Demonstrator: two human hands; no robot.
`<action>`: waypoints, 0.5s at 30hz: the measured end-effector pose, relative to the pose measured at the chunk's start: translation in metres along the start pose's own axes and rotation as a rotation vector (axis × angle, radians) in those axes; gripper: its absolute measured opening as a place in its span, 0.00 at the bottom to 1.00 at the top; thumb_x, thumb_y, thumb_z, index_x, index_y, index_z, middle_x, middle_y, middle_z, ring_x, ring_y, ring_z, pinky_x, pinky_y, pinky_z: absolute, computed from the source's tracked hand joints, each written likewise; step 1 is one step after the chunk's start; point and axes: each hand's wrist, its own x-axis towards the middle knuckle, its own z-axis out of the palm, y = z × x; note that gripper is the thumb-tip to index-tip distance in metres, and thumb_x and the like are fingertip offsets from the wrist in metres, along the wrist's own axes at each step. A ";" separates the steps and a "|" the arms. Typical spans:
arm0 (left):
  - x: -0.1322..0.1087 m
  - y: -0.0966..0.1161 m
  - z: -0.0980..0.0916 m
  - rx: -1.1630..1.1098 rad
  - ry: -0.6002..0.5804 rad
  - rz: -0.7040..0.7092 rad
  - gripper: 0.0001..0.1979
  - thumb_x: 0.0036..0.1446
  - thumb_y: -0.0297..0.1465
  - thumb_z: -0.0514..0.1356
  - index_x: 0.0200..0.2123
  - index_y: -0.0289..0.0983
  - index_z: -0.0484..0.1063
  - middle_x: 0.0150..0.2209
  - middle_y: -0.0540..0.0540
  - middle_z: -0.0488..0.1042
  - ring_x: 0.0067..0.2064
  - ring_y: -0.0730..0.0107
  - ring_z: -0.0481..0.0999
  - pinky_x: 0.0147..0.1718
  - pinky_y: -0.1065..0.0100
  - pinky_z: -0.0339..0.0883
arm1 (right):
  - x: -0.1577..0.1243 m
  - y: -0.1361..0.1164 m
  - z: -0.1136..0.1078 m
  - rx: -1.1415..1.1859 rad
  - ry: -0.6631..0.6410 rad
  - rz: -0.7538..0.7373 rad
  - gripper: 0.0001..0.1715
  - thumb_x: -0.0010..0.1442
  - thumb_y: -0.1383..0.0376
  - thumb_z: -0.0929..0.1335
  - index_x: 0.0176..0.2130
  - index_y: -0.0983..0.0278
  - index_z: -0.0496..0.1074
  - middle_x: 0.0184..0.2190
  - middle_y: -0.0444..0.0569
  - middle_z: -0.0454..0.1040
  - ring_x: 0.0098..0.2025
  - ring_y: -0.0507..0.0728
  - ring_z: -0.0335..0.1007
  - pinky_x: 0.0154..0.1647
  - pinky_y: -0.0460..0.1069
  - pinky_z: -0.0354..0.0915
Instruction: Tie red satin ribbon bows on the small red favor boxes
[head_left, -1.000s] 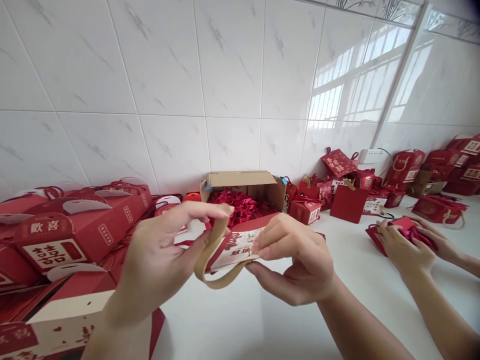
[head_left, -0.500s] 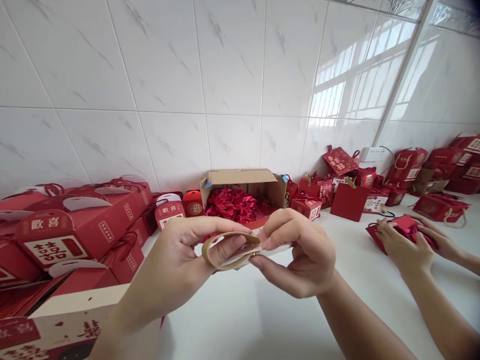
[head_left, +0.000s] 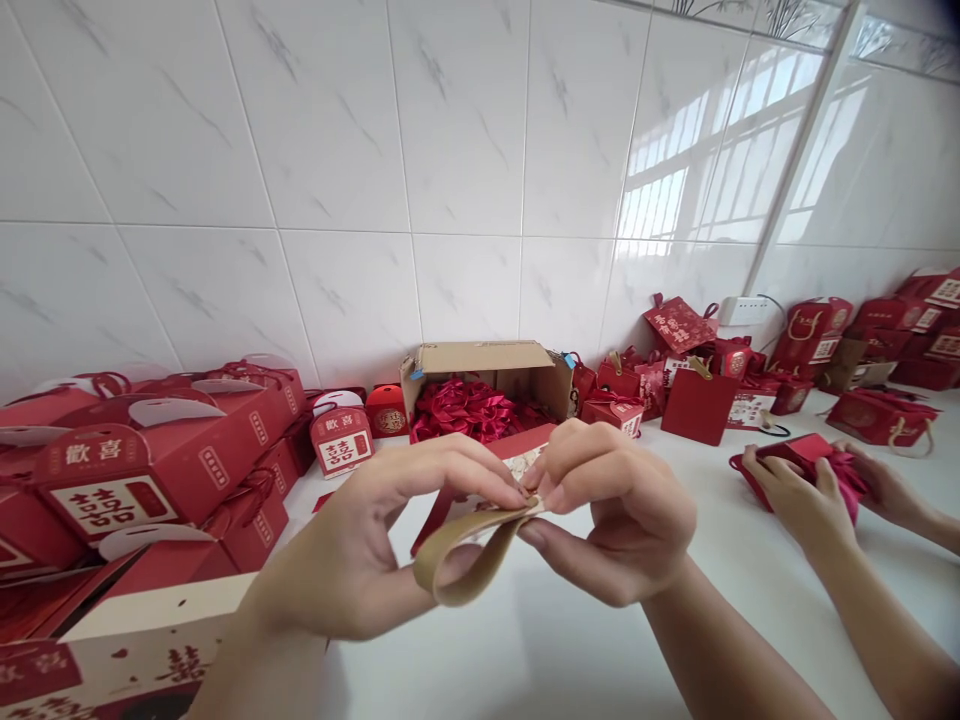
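Note:
A gold ribbon [head_left: 472,580] is bent into a loop between my hands, its wide curve hanging towards me. My right hand [head_left: 619,510] pinches the ribbon's ends together between thumb and fingers. The fingertips of my left hand [head_left: 360,545] press on the upper side of the loop near those ends, while its thumb lies by the curve, partly hidden. Just behind my fingers is a red-and-white patterned piece of packaging [head_left: 531,450], mostly covered by my hands; I cannot tell its full shape.
Red gift boxes [head_left: 187,460] are piled at left. Against the tiled wall stands a cardboard box [head_left: 487,356] of red ribbon bows [head_left: 465,408]. A red bag [head_left: 699,405] and more boxes [head_left: 817,335] stand at right. Another person's hands [head_left: 810,500] hold a red box with ribbon there.
The gold loop has tipped down and narrowed at its ends. My left thumb has slipped out of the loop's middle, and my left fingertips have moved right, close to my right fingers.

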 end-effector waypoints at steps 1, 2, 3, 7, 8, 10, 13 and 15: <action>0.000 -0.002 0.002 -0.002 0.022 0.023 0.19 0.51 0.18 0.61 0.43 0.44 0.74 0.40 0.45 0.76 0.41 0.63 0.77 0.37 0.66 0.74 | -0.001 0.001 -0.001 -0.007 0.008 -0.003 0.13 0.47 0.75 0.72 0.34 0.63 0.70 0.26 0.47 0.70 0.26 0.54 0.70 0.23 0.49 0.69; 0.001 -0.005 0.003 -0.010 0.042 0.052 0.19 0.52 0.17 0.60 0.42 0.44 0.74 0.40 0.45 0.76 0.41 0.64 0.77 0.37 0.67 0.74 | -0.001 0.001 -0.001 -0.014 0.017 -0.005 0.13 0.48 0.75 0.72 0.35 0.63 0.70 0.26 0.46 0.70 0.26 0.54 0.70 0.23 0.49 0.69; 0.001 -0.007 0.004 -0.023 0.055 0.084 0.18 0.52 0.17 0.60 0.42 0.43 0.74 0.40 0.45 0.76 0.41 0.65 0.77 0.36 0.67 0.74 | -0.002 0.002 -0.001 -0.020 0.028 -0.006 0.13 0.48 0.75 0.72 0.35 0.63 0.70 0.26 0.46 0.71 0.26 0.53 0.71 0.23 0.49 0.70; 0.004 -0.012 0.005 -0.017 0.093 0.181 0.18 0.54 0.15 0.58 0.44 0.40 0.74 0.41 0.43 0.75 0.43 0.64 0.76 0.38 0.65 0.75 | -0.002 0.005 0.001 -0.060 0.090 0.007 0.13 0.48 0.75 0.73 0.35 0.64 0.72 0.28 0.47 0.72 0.29 0.54 0.72 0.26 0.50 0.72; 0.005 -0.012 0.005 0.003 0.106 0.194 0.19 0.53 0.15 0.58 0.44 0.39 0.74 0.42 0.43 0.75 0.44 0.64 0.76 0.39 0.65 0.74 | -0.002 0.005 0.002 -0.084 0.105 0.030 0.14 0.48 0.74 0.74 0.37 0.64 0.73 0.29 0.48 0.73 0.30 0.55 0.72 0.27 0.50 0.72; 0.006 -0.013 0.004 0.051 0.128 0.226 0.20 0.53 0.14 0.58 0.46 0.39 0.74 0.42 0.44 0.75 0.44 0.64 0.75 0.41 0.64 0.74 | -0.001 0.006 0.003 -0.122 0.123 0.080 0.17 0.48 0.73 0.74 0.39 0.63 0.73 0.30 0.49 0.74 0.33 0.56 0.72 0.29 0.50 0.72; 0.007 -0.013 0.004 0.104 0.147 0.261 0.21 0.53 0.14 0.58 0.46 0.39 0.73 0.39 0.45 0.75 0.43 0.66 0.75 0.41 0.64 0.73 | -0.001 0.006 0.004 -0.126 0.124 0.091 0.13 0.50 0.72 0.74 0.38 0.63 0.75 0.29 0.49 0.76 0.31 0.55 0.73 0.29 0.49 0.72; 0.007 -0.013 0.005 0.121 0.154 0.269 0.20 0.53 0.15 0.58 0.46 0.39 0.73 0.39 0.46 0.75 0.42 0.66 0.75 0.42 0.63 0.73 | -0.001 0.006 0.004 -0.116 0.128 0.073 0.10 0.49 0.73 0.74 0.35 0.64 0.76 0.27 0.49 0.76 0.29 0.55 0.73 0.27 0.49 0.71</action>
